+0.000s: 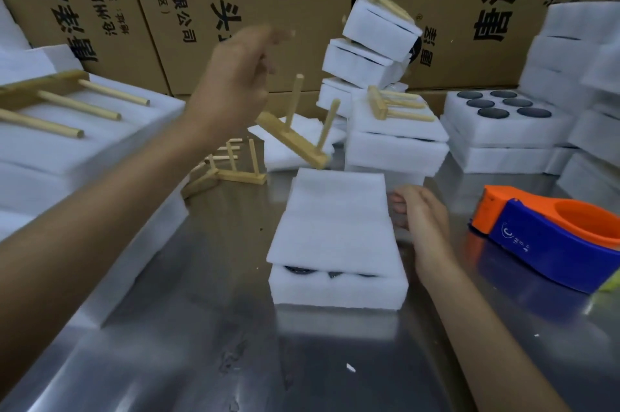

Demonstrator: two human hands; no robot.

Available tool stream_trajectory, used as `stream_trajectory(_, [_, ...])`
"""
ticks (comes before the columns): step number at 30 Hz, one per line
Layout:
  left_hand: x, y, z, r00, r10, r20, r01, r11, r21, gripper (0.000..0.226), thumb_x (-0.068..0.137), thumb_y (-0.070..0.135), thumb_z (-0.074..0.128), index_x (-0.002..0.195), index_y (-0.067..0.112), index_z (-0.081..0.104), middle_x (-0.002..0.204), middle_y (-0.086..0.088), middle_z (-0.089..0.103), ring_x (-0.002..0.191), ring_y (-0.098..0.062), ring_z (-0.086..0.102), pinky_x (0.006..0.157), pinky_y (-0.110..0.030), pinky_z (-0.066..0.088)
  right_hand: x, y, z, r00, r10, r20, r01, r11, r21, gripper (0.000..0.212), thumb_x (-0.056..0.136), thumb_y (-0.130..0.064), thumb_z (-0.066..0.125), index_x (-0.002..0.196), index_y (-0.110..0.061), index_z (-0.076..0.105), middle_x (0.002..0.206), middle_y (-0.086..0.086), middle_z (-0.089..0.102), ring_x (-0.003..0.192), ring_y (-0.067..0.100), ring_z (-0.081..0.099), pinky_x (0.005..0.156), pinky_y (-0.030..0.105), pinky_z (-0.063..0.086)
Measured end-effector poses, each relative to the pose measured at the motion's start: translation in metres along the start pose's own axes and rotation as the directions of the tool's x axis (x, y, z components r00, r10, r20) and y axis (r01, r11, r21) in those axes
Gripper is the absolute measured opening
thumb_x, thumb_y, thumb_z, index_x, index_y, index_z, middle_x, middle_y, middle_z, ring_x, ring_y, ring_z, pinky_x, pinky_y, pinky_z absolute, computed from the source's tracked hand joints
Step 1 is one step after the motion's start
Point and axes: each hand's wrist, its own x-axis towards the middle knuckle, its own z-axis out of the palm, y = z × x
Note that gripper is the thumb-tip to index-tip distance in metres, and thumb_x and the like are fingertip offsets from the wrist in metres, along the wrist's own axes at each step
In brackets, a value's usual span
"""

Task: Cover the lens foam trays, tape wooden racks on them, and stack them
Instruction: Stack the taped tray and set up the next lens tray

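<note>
A steel table, glossy and reflective, fills the lower frame, while tall brown cartons printed with black Chinese characters stand side by side as a wall across the whole upper frame behind it.

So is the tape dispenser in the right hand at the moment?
No, the orange and blue tape dispenser sits on the metal table, while the right hand grips the edge of the covered foam tray.

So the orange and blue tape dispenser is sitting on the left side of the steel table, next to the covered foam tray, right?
Not quite. The tape dispenser sits on the right side of the steel table, beyond the right hand, not the left. The head view shows it. It is next to the covered foam tray, as you said.
</note>
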Motion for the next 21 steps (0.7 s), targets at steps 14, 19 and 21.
stream_trajectory(14, [-0.004,0.061,0.042,0.911,-0.095,0.401,0.293,0.835,-0.467,0.035,0.091,-0.004,0.061,0.123,0.011,0.058,0.104,-0.015,0.067,0.076,-0.026,0.072,0.087,-0.048,0.054,-0.051,-0.04,-0.005,0.752,-0.361,0.552,0.332,0.93,0.155,0.029,0.088,-0.038,0.066,0.09,-0.013,0.083,0.099,0.002,0.079,0.105,0.012,0.07,0.097,0.016,0.046])
stream_trajectory(19, [-0.007,0.066,0.074,0.875,-0.105,0.473,0.315,0.865,-0.391,0.025,0.083,0.0,0.071,0.106,0.009,0.065,0.086,-0.007,0.072,0.073,-0.012,0.071,0.075,-0.031,0.053,-0.052,-0.039,-0.005,0.663,-0.257,0.703,0.434,0.897,-0.08,0.02,0.095,-0.019,0.068,0.084,-0.011,0.083,0.095,-0.005,0.079,0.103,0.009,0.069,0.1,0.032,0.049])
stream_trajectory(21, [-0.015,0.064,0.086,0.858,-0.118,0.5,0.331,0.872,-0.362,0.023,0.081,-0.003,0.068,0.101,0.006,0.069,0.085,-0.008,0.075,0.07,-0.005,0.066,0.072,-0.024,0.049,-0.051,-0.042,-0.01,0.675,-0.18,0.715,0.407,0.9,-0.157,0.024,0.092,-0.025,0.067,0.078,-0.013,0.083,0.095,-0.007,0.079,0.109,0.006,0.064,0.103,0.032,0.045])
